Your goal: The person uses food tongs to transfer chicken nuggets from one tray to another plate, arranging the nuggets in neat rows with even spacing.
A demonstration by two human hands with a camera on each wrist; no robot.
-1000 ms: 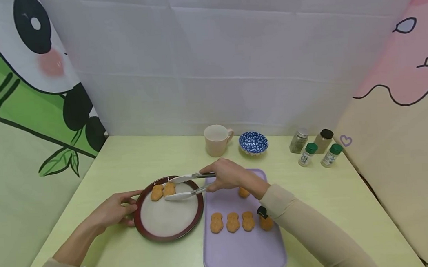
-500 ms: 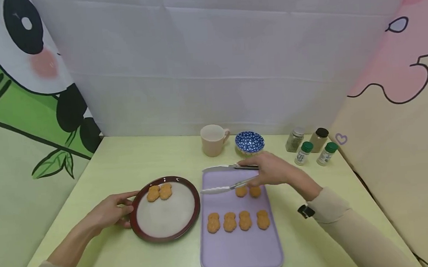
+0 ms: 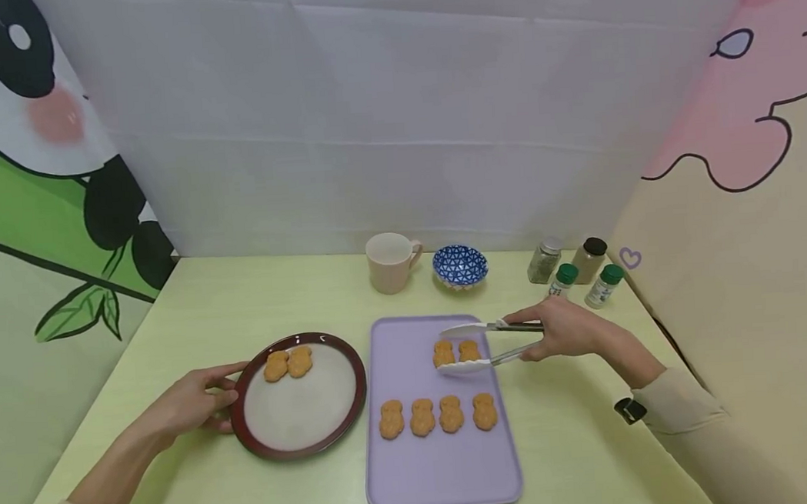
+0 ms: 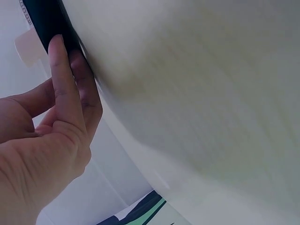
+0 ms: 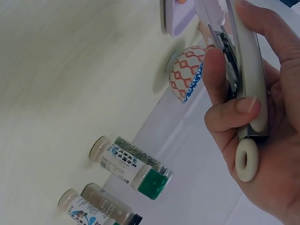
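Observation:
In the head view my left hand [image 3: 189, 404] holds the rim of a round plate [image 3: 302, 434], off-white with a dark red-brown edge. Two golden-brown, bear-shaped cookies [image 3: 288, 364] lie side by side near its far rim. The left wrist view shows those fingertips [image 4: 57, 44] against the plate's dark outer side. My right hand [image 3: 568, 328] grips kitchen tongs [image 3: 517, 352], whose pale handle [image 5: 253, 79] fills the palm in the right wrist view. The spread tong tips flank two cookies [image 3: 468, 350] at the far end of a lilac tray [image 3: 445, 473]. A row of several cookies [image 3: 423, 418] lies nearer.
A pale pink mug [image 3: 389, 264] and a blue-patterned bowl [image 3: 460, 266] stand at the back, behind the tray. Several spice jars [image 3: 601, 286] are grouped at the back right, close to the right hand. A white cloth backdrop [image 3: 339, 109] hangs behind the table.
My right hand has carried the spread tongs from the plate, rightward, to the tray's far cookies, leaving two cookies on the plate. The left hand stays at the rim. The view has shifted slightly.

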